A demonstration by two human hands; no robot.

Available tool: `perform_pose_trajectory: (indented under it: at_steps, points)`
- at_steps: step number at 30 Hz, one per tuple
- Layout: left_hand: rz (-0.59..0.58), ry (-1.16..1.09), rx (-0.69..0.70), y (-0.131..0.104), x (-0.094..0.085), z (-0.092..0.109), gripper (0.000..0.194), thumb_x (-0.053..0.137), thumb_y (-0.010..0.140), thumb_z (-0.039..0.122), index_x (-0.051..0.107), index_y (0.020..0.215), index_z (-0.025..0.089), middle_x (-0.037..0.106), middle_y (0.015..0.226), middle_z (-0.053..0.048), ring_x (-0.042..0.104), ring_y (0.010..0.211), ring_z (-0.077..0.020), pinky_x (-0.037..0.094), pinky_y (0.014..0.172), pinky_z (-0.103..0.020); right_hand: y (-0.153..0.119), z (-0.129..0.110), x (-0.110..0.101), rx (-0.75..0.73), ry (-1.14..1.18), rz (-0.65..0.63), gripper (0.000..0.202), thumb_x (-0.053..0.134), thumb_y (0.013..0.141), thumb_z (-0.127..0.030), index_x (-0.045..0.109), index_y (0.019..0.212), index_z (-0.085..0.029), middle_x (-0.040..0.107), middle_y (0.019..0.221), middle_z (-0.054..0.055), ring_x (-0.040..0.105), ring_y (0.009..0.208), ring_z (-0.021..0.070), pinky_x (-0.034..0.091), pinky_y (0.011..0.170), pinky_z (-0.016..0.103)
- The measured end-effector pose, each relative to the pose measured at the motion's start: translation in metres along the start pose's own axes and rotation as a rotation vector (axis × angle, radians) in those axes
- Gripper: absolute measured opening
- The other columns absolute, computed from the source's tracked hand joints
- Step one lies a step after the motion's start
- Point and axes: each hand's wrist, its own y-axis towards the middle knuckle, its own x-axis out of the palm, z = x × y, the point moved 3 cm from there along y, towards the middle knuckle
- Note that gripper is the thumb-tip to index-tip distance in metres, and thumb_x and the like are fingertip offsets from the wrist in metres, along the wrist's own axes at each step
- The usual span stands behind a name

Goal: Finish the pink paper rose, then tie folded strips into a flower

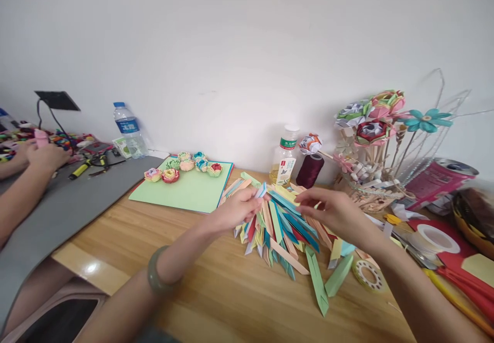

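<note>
Wooden table: left hand pinches 1 strip by the paper pile; half-open, seemingly empty right hand could bump it apart.

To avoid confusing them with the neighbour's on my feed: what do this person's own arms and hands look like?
The left hand and right hand are ungloved, and no sleeves show. A smooth grey-green bangle circles the left forearm; the right forearm shows no band.
</note>
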Motion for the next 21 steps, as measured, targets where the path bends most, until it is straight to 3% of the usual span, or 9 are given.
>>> perform_pose_trajectory:
  at_steps: [3,6,10,15,21]
  points:
    - [0.082,0.128,-0.084,-0.026,-0.02,-0.022,0.026,0.047,0.077,0.039,0.042,0.088,0.016,0.037,0.059,0.006,0.033,0.049,-0.0062,0.025,0.045,-0.019,-0.007,-0.023,0.021,-0.182,-0.149,-0.183,0.013,0.05,0.081,-0.02,0.062,0.082,-0.022,0.063,0.078,0.0,0.056,0.067,0.0128,0.039,0.057,0.023]
    - [0.167,0.247,-0.13,-0.055,-0.034,-0.049,0.023,0.042,0.08,0.04,0.039,0.085,0.018,0.039,0.062,0.005,0.038,0.053,-0.0078,0.03,0.048,-0.02,-0.012,-0.043,0.045,-0.264,-0.36,-0.13,0.018,0.044,0.084,-0.016,0.061,0.078,-0.02,0.061,0.078,0.001,0.054,0.068,0.0132,0.033,0.052,0.024]
    - [0.191,0.358,-0.171,-0.083,-0.037,-0.076,0.023,0.033,0.084,0.041,0.041,0.082,0.019,0.039,0.068,0.003,0.041,0.06,-0.0106,0.037,0.058,-0.024,-0.021,-0.062,0.081,-0.579,-0.514,-0.108,0.012,0.048,0.083,-0.014,0.057,0.077,-0.018,0.059,0.079,0.002,0.051,0.075,0.0157,0.034,0.06,0.027]
    - [0.218,0.599,-0.139,-0.089,-0.031,-0.078,0.019,0.033,0.084,0.033,0.045,0.08,0.018,0.049,0.083,-0.003,0.046,0.08,-0.0168,0.036,0.075,-0.03,-0.023,-0.058,0.107,-0.705,-0.649,-0.093,0.012,0.05,0.081,-0.011,0.055,0.071,-0.016,0.057,0.075,0.003,0.048,0.075,0.018,0.031,0.055,0.029]
    - [0.143,0.676,-0.124,-0.083,-0.021,-0.07,0.014,0.043,0.075,0.024,0.051,0.087,0.019,0.054,0.09,-0.004,0.048,0.088,-0.0184,0.034,0.078,-0.029,-0.013,-0.039,0.094,-0.627,-0.549,0.035,0.017,0.044,0.084,-0.012,0.055,0.072,-0.016,0.055,0.073,0.003,0.046,0.069,0.0153,0.032,0.058,0.028]
